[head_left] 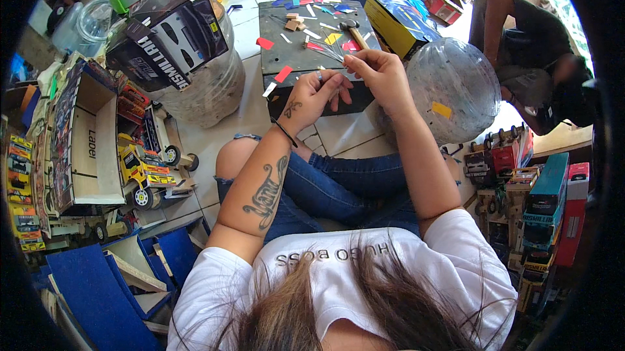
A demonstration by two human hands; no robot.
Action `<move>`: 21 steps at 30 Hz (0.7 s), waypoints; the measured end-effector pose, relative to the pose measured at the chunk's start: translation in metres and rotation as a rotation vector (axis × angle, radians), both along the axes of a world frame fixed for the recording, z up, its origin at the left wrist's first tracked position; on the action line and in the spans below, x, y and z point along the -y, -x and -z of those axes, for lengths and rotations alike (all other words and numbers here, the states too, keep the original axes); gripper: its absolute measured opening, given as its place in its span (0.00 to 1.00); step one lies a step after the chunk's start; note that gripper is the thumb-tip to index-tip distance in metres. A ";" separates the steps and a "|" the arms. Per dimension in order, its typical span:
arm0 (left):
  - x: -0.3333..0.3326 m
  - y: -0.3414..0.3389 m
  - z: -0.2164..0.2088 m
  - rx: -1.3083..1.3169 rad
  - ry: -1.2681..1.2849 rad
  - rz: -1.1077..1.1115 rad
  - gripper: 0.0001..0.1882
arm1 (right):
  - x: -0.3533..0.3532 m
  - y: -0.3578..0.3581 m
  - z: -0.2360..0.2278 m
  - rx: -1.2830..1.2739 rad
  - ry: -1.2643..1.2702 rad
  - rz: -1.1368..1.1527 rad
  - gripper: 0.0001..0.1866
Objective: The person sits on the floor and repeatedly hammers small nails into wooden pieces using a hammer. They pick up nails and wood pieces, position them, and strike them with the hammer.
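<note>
Over the near edge of a low black box (273,32), both my hands come close together. My right hand (381,76) is closed in a pinch on a bundle of thin, pale wire-like strands (325,51), whose far ends fan out above the box. Beside it, my left hand (319,94) is closed with its fingers curled in; what they hold, if anything, is hidden. Just beyond the right hand lies a hammer (355,34) with a wooden handle. Small wooden blocks (295,22) and a red scrap (283,74) are among several coloured bits on the box.
Clear plastic bags stand left (208,94) and right (449,78) of the black box; a dark printed carton (169,42) rests on the left one. Toy trucks (140,169) and blue panels (97,299) crowd my left. Toy vehicles (547,201) line my right. Another person (527,45) sits at far right.
</note>
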State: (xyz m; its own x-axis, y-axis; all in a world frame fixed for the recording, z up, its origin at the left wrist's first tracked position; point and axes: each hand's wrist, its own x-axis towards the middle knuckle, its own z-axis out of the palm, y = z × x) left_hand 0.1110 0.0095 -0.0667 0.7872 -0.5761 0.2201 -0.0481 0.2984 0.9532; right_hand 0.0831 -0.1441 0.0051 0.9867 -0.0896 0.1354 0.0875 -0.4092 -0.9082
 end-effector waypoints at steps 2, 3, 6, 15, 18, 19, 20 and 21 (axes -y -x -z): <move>-0.002 0.000 -0.001 -0.014 -0.006 0.024 0.16 | 0.003 0.001 -0.003 -0.040 -0.013 -0.015 0.12; -0.003 0.001 -0.002 -0.023 -0.010 0.036 0.16 | 0.004 0.002 -0.004 -0.066 -0.054 -0.035 0.12; -0.005 0.001 -0.003 -0.019 0.024 0.080 0.16 | 0.005 0.003 -0.006 -0.137 -0.142 -0.088 0.12; -0.007 -0.002 0.003 -0.027 0.066 0.117 0.15 | 0.009 -0.004 0.005 -0.150 -0.209 -0.147 0.13; -0.006 -0.005 0.000 0.179 -0.155 -0.033 0.14 | 0.011 -0.011 0.013 -0.008 0.053 -0.047 0.14; -0.008 -0.007 -0.001 0.296 -0.176 -0.104 0.12 | 0.011 -0.014 0.016 0.047 0.148 0.003 0.14; -0.010 -0.009 -0.002 0.332 -0.211 -0.108 0.11 | 0.013 -0.014 0.018 0.076 0.174 0.002 0.14; -0.013 -0.010 -0.003 0.372 -0.243 -0.107 0.11 | 0.013 -0.017 0.021 0.115 0.180 -0.017 0.15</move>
State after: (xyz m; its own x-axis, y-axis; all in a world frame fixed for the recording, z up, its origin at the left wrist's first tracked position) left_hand 0.1210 0.0221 -0.0640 0.7382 -0.5655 0.3677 -0.4191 0.0426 0.9069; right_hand 0.0998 -0.1574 -0.0155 0.9651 -0.0375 0.2593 0.1944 -0.5612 -0.8045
